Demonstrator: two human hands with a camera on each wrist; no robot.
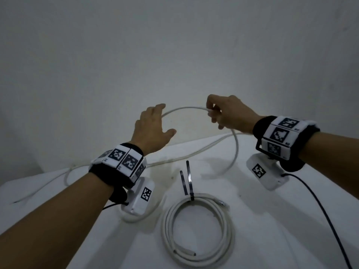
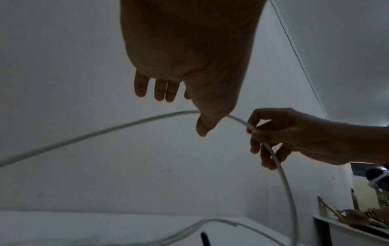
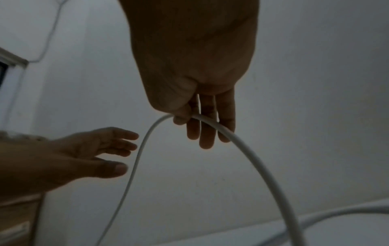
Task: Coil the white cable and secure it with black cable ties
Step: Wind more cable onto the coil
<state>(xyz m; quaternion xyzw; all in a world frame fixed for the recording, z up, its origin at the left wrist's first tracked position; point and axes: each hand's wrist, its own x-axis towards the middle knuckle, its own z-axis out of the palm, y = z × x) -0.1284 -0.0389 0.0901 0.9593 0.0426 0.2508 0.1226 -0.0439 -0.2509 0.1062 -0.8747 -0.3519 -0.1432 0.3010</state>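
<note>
A loose white cable (image 1: 186, 108) arcs in the air above the table's far edge. My right hand (image 1: 223, 113) pinches it between thumb and forefinger; in the right wrist view the cable (image 3: 242, 146) curves down past the fingers. From there it loops down to the table and trails off to the left. My left hand (image 1: 153, 125) is spread, fingers straight, just beside the arc's left end and holding nothing; in the left wrist view the cable (image 2: 105, 131) passes behind the thumb. A second white cable (image 1: 198, 226) lies coiled on the table, bound by black cable ties (image 1: 187, 181) at its top.
The white table (image 1: 272, 230) ends close to a plain wall. A thin black lead (image 1: 326, 214) runs from the right wrist camera across the table's right side. In the left wrist view a shelf with clutter (image 2: 353, 218) stands at the far right.
</note>
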